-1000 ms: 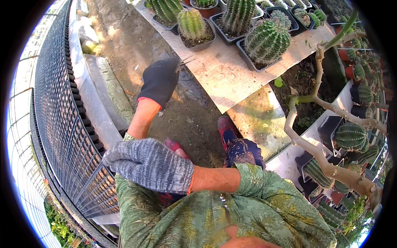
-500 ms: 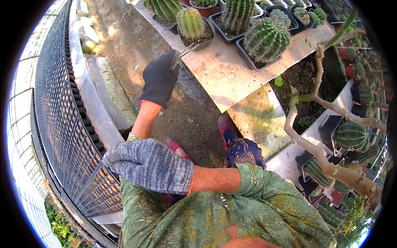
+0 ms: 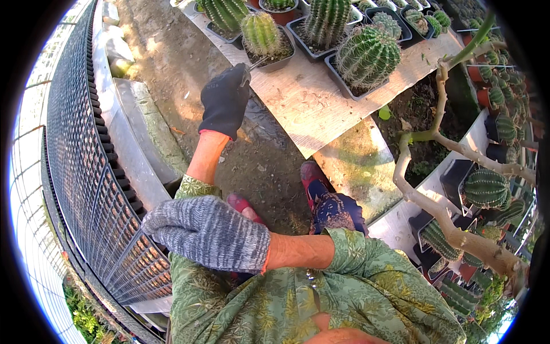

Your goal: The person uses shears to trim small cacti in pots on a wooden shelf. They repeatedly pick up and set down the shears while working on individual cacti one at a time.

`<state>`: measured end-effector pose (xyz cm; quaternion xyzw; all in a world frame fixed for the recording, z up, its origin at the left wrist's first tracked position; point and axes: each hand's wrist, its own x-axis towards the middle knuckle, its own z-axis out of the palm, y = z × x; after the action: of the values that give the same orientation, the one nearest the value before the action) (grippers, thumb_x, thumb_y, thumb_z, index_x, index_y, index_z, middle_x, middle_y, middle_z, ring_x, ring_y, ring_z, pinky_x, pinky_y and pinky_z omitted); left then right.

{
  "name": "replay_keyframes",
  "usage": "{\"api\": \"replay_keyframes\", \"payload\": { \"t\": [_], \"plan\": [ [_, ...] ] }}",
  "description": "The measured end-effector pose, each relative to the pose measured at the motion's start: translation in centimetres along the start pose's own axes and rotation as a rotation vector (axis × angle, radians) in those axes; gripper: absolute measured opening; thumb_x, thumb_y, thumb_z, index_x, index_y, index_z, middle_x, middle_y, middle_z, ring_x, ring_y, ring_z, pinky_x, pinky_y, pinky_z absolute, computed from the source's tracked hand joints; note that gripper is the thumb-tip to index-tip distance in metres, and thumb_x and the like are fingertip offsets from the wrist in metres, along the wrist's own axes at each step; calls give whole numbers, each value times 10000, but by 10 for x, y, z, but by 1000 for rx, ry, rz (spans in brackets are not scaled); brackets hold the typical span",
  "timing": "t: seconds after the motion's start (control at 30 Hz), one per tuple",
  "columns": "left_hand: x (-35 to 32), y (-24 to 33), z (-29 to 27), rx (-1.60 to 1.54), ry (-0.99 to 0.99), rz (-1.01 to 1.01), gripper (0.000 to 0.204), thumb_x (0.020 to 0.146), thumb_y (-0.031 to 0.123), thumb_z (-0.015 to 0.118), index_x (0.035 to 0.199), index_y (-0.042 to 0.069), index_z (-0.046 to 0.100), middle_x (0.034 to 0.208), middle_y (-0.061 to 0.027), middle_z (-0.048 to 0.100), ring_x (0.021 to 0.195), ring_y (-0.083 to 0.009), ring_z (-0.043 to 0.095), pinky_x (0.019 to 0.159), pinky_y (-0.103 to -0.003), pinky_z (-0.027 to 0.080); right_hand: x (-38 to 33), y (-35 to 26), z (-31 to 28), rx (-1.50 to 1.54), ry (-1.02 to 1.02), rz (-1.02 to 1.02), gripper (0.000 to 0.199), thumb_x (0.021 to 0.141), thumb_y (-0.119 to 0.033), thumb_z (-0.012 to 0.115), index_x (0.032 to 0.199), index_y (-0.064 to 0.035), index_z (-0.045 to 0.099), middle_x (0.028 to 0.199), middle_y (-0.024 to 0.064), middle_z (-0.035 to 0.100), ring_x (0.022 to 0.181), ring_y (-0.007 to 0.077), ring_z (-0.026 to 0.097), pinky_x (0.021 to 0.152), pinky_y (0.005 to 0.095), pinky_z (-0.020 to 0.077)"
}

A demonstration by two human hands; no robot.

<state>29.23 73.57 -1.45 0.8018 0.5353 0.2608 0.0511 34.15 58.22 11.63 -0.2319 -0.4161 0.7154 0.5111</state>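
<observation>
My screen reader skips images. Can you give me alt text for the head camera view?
A black-gloved left hand reaches with a thin metal tool toward a potted cactus on a board. The grey-gloved right hand rests near a black mesh tray.

Site is presenting as a plant nursery: potted cacti [image 3: 366, 54] are standing in rows of black pots on a low board surface [image 3: 303, 103], more cactus trays [image 3: 487, 189] are lining the right, and wire mesh fencing [image 3: 86, 172] is bordering a dirt path [image 3: 172, 51].
</observation>
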Motion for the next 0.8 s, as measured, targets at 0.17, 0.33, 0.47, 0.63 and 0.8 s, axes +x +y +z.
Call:
{"api": "replay_keyframes", "payload": {
  "t": [0.17,0.33,0.47,0.63,0.8],
  "plan": [
    [-1,-4,2,-66,11,9,286,718,132,607,1001,95,625,922,-127,632,841,-296,600,751,-363,468,1,-1,-7,-165,-121,-72,263,823,-115,580,1061,-3,589,1019,133,621,959,208,593,839,283,457],
    [-7,1,-3,-108,-11,-103,294,718,139,612,1008,93,624,915,-133,629,847,-294,597,764,-357,461,-1,-3,-5,17,-93,93,264,822,-112,578,1064,-7,585,1024,122,619,965,204,590,835,289,459],
    [-7,1,-4,-61,3,-102,294,719,156,616,1007,95,624,919,-129,630,850,-294,596,768,-358,460,-1,-3,-4,-7,-106,62,269,820,-116,580,1068,-10,583,1024,119,619,966,200,589,832,292,459],
    [-5,-3,-1,-97,48,-12,377,717,168,652,1082,90,598,888,-144,635,806,-288,600,727,-362,461,-1,-2,-3,-37,-111,63,272,825,-123,575,1073,-13,581,1030,117,616,967,201,588,833,293,458],
    [-6,-3,-2,-79,-15,-52,363,718,155,645,1068,76,598,941,-157,630,848,-293,608,746,-360,463,-1,0,-2,-39,-114,55,270,829,-122,569,1077,-15,579,1036,115,613,976,201,582,842,293,453]
  ]
}}
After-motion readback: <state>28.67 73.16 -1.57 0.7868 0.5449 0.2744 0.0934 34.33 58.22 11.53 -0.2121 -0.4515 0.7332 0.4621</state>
